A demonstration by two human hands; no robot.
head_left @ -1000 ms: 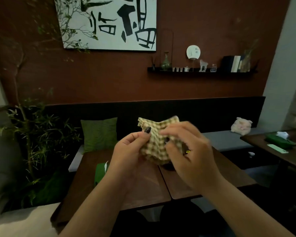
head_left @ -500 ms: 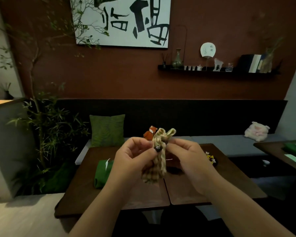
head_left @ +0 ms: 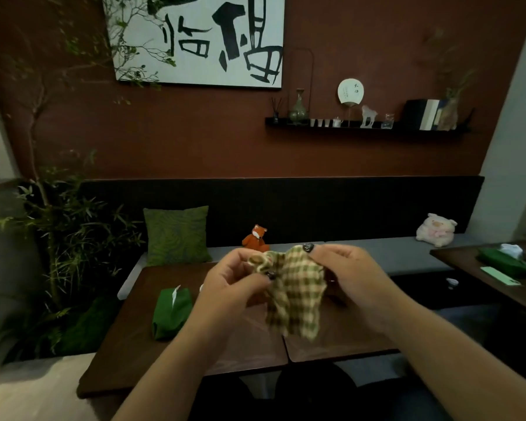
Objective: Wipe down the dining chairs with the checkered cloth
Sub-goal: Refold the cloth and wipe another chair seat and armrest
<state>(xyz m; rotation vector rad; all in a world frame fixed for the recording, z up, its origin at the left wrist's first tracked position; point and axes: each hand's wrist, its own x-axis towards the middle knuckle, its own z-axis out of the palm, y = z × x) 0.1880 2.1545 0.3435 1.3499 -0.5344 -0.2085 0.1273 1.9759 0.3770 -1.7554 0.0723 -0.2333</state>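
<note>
Head view: left hand [head_left: 234,284] and right hand [head_left: 351,278] pinch the checkered cloth [head_left: 295,296] above the bench [head_left: 140,344], apparently readying it; wiping awaits a chair.

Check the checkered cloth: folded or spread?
Partly spread: the checkered cloth hangs open between both hands, bunched at its left top corner.

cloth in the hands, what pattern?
The cloth is a green and cream check, gripped by both hands above the table; the head view shows it.

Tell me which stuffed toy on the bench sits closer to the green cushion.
The orange fox toy. It sits just right of the green cushion; the pale pig toy is far off at the bench's right end.
</note>
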